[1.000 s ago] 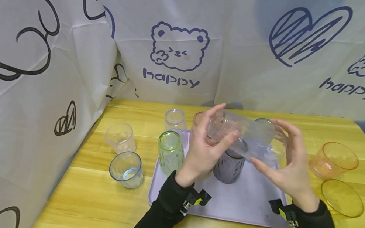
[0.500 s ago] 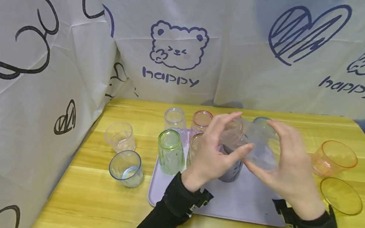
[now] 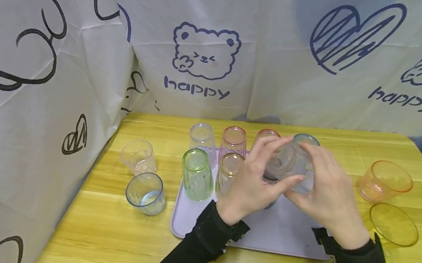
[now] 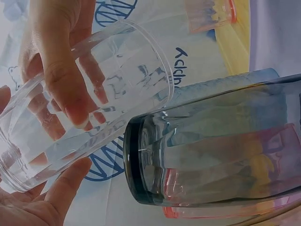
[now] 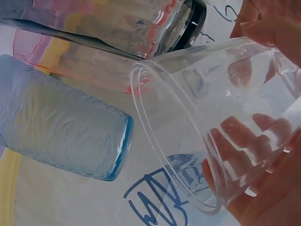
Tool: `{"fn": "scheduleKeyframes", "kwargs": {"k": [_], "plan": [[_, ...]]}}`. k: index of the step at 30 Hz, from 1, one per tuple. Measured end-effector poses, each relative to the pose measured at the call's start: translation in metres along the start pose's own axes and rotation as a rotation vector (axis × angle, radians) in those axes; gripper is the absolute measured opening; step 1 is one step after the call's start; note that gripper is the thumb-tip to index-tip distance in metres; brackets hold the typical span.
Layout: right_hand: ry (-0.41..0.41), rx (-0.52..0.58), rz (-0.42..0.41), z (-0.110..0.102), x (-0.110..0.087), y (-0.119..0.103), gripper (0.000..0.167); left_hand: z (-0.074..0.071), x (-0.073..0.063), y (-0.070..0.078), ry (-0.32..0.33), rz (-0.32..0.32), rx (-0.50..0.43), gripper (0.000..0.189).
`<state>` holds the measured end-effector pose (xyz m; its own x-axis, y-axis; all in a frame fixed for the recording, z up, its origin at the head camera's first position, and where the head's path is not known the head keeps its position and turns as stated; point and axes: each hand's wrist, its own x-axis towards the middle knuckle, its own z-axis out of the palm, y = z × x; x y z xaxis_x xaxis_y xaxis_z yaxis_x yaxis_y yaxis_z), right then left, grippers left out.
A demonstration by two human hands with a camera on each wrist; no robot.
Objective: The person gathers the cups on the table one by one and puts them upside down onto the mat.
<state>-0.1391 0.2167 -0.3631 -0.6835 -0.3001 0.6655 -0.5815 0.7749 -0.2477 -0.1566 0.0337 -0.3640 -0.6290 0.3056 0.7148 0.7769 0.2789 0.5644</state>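
Note:
A clear tumbler (image 3: 283,159) is held between both hands above the lilac tray (image 3: 284,238). It is tilted, base toward the head camera and mouth sloping down and away. My left hand (image 3: 255,175) grips it near the base. Around its side curl the fingers and thumb of my right hand (image 3: 328,191). In the left wrist view, a dark grey tumbler (image 4: 211,150) stands just beside the held one; the hands hide most of it in the head view. A blue tumbler (image 5: 66,117) stands close by in the right wrist view.
Green (image 3: 197,177), amber-rimmed (image 3: 230,172), pale violet (image 3: 201,137), and red-rimmed (image 3: 234,140) tumblers stand upside down on the tray. Left of it are a clear cup (image 3: 139,158) and a blue-rimmed cup (image 3: 146,195); right are orange (image 3: 385,184) and yellow (image 3: 394,225) cups.
The clear tumbler has turned from nearly sideways to tipped mouth-down. My left hand has moved right, and both hands are closer together.

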Motion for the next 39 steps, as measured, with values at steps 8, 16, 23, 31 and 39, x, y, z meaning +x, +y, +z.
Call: {"fn": "scheduleKeyframes", "kwargs": {"k": [8,16,23,31,39], "plan": [[0.012,0.008,0.001,0.000,0.000,0.003,0.088,0.002,0.000,-0.002,-0.011,0.013,-0.006,0.076],[0.083,0.129,0.054,0.001,-0.003,0.014,0.084,-0.008,0.001,-0.003,-0.036,-0.002,-0.019,0.064],[0.186,0.349,0.204,0.008,-0.018,0.029,0.093,-0.027,-0.010,-0.010,-0.032,-0.052,0.212,0.056],[0.182,0.542,0.439,0.015,-0.036,0.036,0.087,-0.042,-0.023,-0.023,-0.008,-0.074,0.575,0.050],[0.098,0.577,0.598,0.032,-0.050,0.036,0.081,-0.054,-0.037,-0.036,-0.024,-0.117,0.752,0.049]]}}
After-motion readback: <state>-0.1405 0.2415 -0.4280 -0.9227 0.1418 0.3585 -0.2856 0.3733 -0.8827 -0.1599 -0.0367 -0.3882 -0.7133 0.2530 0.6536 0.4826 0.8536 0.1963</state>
